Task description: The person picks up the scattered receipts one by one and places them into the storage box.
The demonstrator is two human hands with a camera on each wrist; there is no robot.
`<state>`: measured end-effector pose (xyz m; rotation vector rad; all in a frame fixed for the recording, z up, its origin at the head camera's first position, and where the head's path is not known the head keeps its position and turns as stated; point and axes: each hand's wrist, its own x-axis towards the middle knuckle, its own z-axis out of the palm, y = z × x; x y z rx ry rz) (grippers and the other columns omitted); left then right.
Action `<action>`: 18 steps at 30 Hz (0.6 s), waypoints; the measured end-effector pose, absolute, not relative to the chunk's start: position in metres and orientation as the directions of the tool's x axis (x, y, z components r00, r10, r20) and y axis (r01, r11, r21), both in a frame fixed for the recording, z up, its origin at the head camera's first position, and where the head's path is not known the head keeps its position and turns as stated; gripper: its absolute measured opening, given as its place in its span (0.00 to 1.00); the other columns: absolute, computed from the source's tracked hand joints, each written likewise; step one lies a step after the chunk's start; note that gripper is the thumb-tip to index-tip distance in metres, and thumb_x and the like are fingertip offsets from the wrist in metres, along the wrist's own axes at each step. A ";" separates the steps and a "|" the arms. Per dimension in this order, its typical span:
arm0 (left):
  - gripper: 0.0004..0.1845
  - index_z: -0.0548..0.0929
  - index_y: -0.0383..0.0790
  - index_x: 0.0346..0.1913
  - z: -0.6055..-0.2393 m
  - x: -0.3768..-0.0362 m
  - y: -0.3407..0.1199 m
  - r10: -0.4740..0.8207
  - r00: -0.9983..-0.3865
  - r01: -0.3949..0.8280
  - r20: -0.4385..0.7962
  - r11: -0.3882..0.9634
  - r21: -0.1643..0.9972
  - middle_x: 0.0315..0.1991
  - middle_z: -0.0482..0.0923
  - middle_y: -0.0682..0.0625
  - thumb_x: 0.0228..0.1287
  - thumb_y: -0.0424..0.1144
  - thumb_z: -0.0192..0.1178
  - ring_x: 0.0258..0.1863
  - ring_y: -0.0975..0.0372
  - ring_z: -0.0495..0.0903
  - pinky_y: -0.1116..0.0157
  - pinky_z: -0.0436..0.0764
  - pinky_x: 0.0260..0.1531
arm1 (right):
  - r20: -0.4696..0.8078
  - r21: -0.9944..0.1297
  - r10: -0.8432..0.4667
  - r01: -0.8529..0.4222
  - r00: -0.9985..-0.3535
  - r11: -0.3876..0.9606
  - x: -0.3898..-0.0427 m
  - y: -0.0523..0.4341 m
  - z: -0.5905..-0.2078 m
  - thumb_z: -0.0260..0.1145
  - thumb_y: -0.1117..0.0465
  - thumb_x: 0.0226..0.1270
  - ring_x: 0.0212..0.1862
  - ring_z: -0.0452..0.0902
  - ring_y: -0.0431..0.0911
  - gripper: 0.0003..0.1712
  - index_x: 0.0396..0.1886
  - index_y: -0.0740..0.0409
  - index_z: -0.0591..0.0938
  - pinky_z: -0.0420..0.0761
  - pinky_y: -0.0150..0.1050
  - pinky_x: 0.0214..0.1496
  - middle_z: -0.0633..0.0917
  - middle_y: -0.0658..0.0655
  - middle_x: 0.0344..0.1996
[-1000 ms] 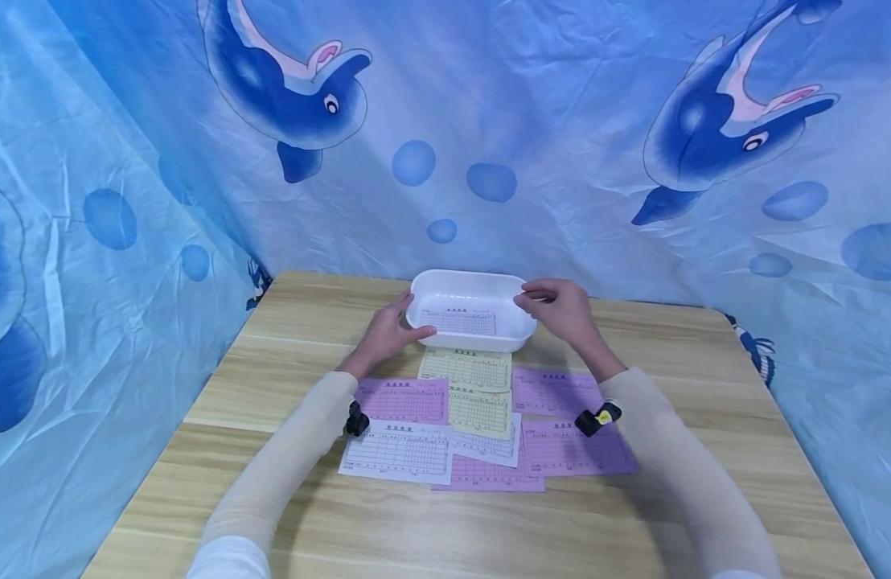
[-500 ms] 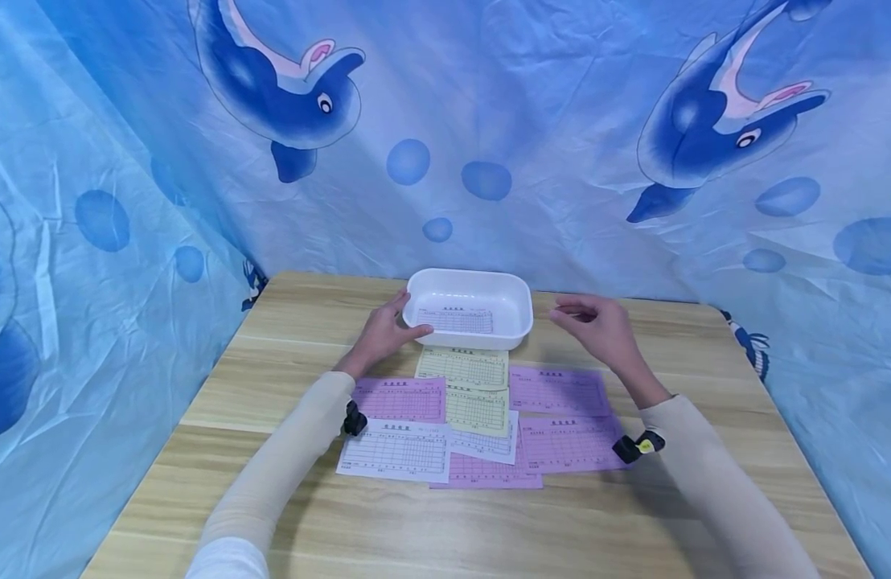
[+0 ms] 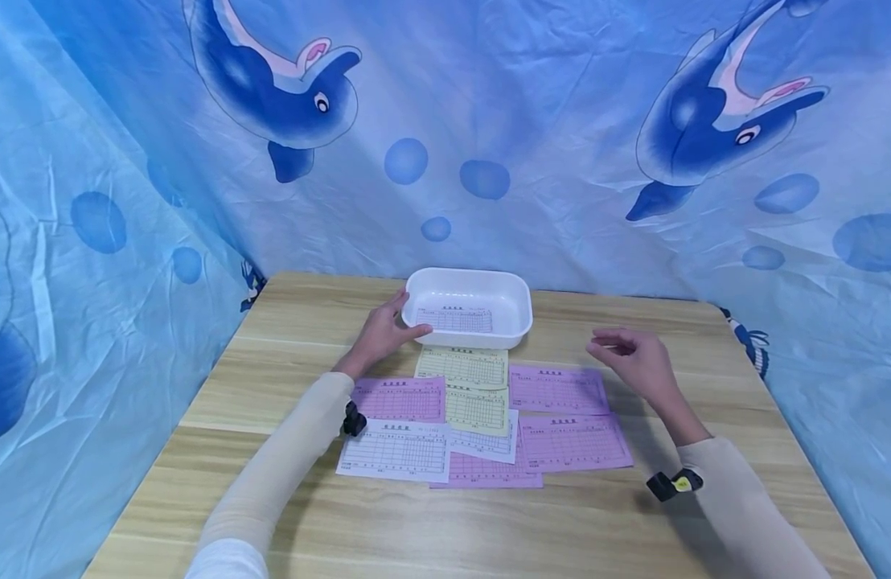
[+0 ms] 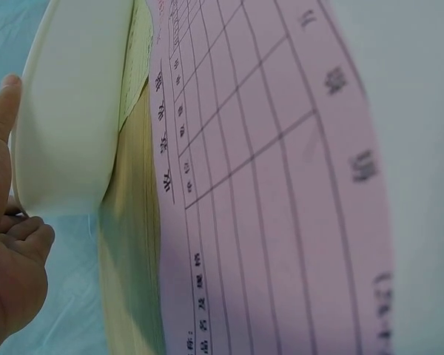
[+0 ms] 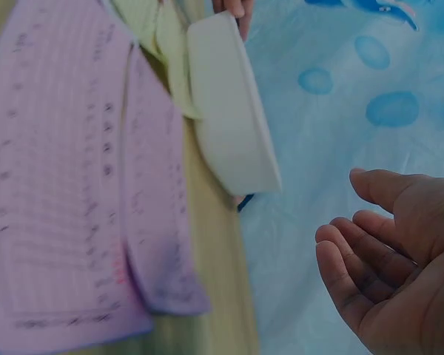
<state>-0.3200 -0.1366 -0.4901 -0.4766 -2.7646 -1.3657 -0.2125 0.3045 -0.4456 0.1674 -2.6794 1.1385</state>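
White plastic tray at the far middle of the wooden worktop, head view, with one printed slip lying inside it. The left hand grips the tray's left end, thumb at the near wall and fingers curled round the rim. The right hand hovers above the worktop to the right of the tray, apart from it, fingers loosely bent and holding nothing. Pink, yellow and white slips lie overlapping just in front of the tray. A blue dolphin-print cloth hangs behind and at both sides.

Left wrist view: the left hand rests against the tray's outer wall, one fingertip along the rim, the other fingers curled beneath; a pink slip fills the foreground.

Right wrist view: the right hand is palm-up with relaxed fingers apart, touching nothing; the tray lies well ahead, blurred pink slips beside it.
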 end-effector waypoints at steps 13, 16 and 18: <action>0.56 0.58 0.32 0.79 -0.490 -0.321 -0.136 0.260 -0.953 0.280 0.153 0.573 0.770 0.81 0.52 0.39 0.57 0.59 0.74 0.80 0.49 0.52 0.51 0.58 0.78 | 0.114 -0.712 0.065 -0.036 -0.991 0.701 -0.195 0.324 -0.480 0.71 0.47 0.69 0.44 0.86 0.51 0.27 0.59 0.61 0.84 0.82 0.24 0.39 0.89 0.61 0.46; 0.56 0.59 0.32 0.78 -0.490 -0.321 -0.136 0.262 -0.952 0.285 0.158 0.568 0.772 0.81 0.52 0.38 0.57 0.59 0.74 0.80 0.49 0.52 0.51 0.58 0.78 | 0.085 -0.722 0.071 -0.012 -0.994 0.692 -0.193 0.326 -0.487 0.72 0.46 0.69 0.46 0.86 0.52 0.29 0.60 0.61 0.83 0.83 0.25 0.39 0.89 0.62 0.48; 0.57 0.59 0.31 0.78 -0.490 -0.321 -0.136 0.263 -0.951 0.287 0.162 0.562 0.776 0.81 0.52 0.38 0.56 0.59 0.75 0.80 0.48 0.52 0.51 0.58 0.78 | 0.061 -0.736 0.073 0.005 -0.995 0.677 -0.192 0.327 -0.491 0.72 0.46 0.68 0.47 0.86 0.54 0.30 0.61 0.62 0.83 0.84 0.27 0.39 0.88 0.63 0.50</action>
